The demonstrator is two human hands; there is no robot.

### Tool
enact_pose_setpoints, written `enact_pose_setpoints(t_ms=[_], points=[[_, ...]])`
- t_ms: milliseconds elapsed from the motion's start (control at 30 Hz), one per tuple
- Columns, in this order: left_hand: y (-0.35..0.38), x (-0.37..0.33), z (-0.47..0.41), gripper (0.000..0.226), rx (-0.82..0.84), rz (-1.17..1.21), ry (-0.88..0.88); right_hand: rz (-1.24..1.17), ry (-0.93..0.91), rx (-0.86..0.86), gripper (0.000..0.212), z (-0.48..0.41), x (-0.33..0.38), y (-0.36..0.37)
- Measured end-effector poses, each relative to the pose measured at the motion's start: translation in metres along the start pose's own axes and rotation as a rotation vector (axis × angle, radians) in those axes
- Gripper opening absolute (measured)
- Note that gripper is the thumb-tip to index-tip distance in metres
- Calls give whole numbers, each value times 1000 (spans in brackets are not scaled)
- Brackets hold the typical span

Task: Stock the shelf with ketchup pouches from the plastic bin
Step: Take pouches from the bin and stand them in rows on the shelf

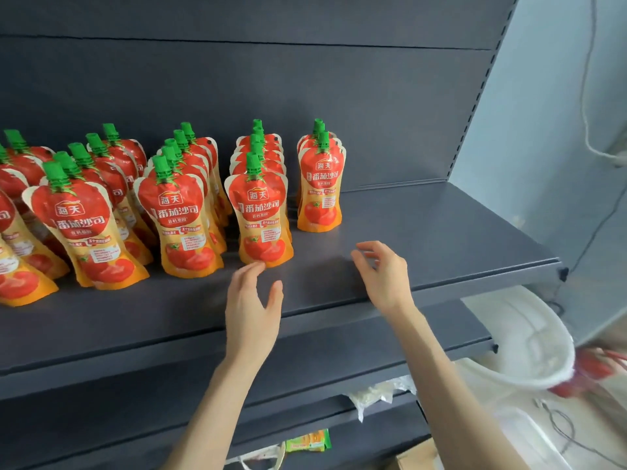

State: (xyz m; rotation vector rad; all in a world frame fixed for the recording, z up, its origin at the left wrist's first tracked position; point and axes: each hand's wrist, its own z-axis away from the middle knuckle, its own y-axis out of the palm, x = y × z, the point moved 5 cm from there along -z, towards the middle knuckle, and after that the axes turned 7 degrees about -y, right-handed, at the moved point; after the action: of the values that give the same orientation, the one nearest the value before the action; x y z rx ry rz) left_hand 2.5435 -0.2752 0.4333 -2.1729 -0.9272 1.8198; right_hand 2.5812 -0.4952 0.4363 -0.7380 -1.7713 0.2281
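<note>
Head view: pouches (259, 212) crowd shelf (441, 239), bin (519, 330) lower right.

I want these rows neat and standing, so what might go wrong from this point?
The left hand has fingertips right by the base of the front red-and-orange, green-capped ketchup pouch; a nudge might tip it back onto the pouches standing close behind. The short rightmost pouch row stands further back on the dark grey metal shelf, so new pouches may leave an uneven front line.
</note>
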Motion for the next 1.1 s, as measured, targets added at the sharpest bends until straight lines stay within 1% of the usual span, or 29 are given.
enact_pose_setpoints(t_ms=[67, 200, 300, 433, 533, 633, 733, 800, 1000, 1100], points=[[9, -13, 16, 31, 75, 43, 38, -22, 2, -39, 20, 24, -1, -23], [42, -49, 56, 20, 308, 123, 142, -13, 36, -140, 16, 72, -16, -81], [78, -73, 95, 18, 457, 119, 216, 49, 58, -202, 15, 111, -42, -124], [135, -92, 157, 15, 600, 111, 238, 88, 144, -229, 14, 173, -87, -181], [180, -100, 213, 12, 694, 119, 200, 64, 248, -229, 10, 223, -127, -220], [222, -101, 277, 19, 834, 140, 98, 74, 351, -207, 10, 272, -173, -254], [258, -92, 331, 21, 907, 97, 73, 109, 438, -182, 13, 313, -214, -278], [276, -87, 358, 23, 953, 74, 26, 120, 489, -180, 16, 334, -237, -290], [329, -69, 402, 16, 1063, -10, -82, 72, 653, -176, 8, 372, -300, -300], [361, -50, 411, 15, 1121, -72, -125, 66, 730, -190, 13, 382, -332, -294]])
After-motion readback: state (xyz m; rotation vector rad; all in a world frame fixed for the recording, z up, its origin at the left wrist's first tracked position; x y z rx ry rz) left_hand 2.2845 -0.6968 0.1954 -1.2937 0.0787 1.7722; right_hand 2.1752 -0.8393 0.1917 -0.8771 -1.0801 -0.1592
